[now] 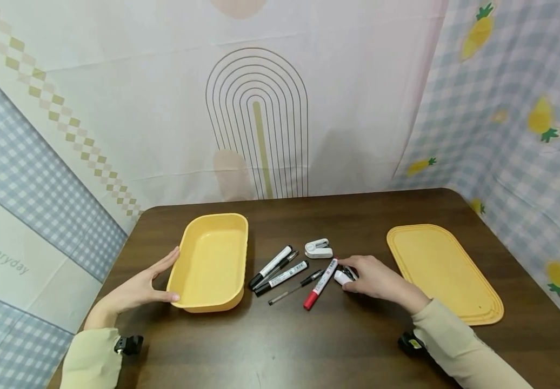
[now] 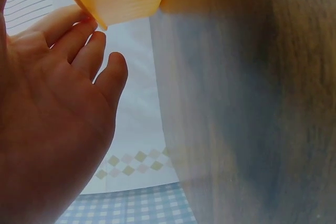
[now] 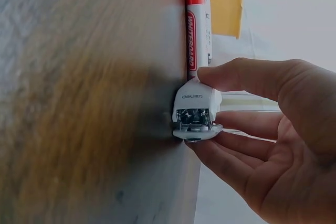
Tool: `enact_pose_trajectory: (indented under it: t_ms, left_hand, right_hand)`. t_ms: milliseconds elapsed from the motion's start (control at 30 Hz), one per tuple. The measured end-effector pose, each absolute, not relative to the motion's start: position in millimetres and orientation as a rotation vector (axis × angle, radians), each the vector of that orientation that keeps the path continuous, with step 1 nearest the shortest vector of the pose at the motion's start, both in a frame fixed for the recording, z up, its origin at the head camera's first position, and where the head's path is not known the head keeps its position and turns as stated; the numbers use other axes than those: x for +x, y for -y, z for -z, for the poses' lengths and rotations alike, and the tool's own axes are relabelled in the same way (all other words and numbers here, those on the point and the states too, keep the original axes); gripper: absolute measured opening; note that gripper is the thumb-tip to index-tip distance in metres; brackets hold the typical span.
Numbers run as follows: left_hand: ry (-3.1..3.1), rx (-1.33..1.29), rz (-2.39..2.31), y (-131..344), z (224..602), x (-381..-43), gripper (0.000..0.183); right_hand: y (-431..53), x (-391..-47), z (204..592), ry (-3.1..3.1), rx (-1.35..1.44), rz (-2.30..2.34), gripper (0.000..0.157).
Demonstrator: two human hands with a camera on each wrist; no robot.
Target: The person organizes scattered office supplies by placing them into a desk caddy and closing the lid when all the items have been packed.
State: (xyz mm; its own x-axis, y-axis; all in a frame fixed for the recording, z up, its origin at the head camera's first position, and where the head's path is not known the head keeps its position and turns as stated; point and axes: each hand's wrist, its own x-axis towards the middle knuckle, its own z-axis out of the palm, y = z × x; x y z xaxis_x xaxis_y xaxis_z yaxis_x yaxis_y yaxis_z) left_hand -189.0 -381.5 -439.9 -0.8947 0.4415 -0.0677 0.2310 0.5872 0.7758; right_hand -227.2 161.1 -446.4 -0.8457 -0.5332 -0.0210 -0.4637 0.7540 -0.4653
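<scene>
My left hand (image 1: 136, 289) is at the left side of a yellow plastic bin (image 1: 212, 259). Its fingers are spread, with the fingertips at the left rim and the thumb at the near corner; the left wrist view shows the fingers (image 2: 86, 56) fairly straight against the rim. Between thumb and fingers, my right hand (image 1: 377, 278) pinches a small white stapler (image 3: 197, 100), its metal mouth facing the wrist camera, low at the tabletop. A red-capped whiteboard marker (image 1: 321, 283) lies just left of it. Another white stapler (image 1: 319, 249) sits farther back.
Left of the red marker lie two black-capped markers (image 1: 282, 276) and slim black pens (image 1: 290, 292). A flat yellow board (image 1: 442, 273) lies on the right side of the brown table (image 1: 270, 346). Patterned cloth (image 1: 358, 97) hangs behind the table.
</scene>
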Motion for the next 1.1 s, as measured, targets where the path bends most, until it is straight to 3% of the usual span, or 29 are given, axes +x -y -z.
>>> enact_pose_trajectory:
  t_ms: [600, 1100]
  left_hand:
    - [-2.596, 0.554, -1.177, 373.8, 442.3, -192.7, 0.104]
    - [-2.603, 0.576, -1.217, 375.3, 446.4, -197.4, 0.103]
  right_hand:
    - [-167.3, -225.5, 449.1, -2.852, -0.729, 0.631, 0.069]
    - [-167.2, -229.0, 450.6, -2.875, -0.703, 0.669, 0.059]
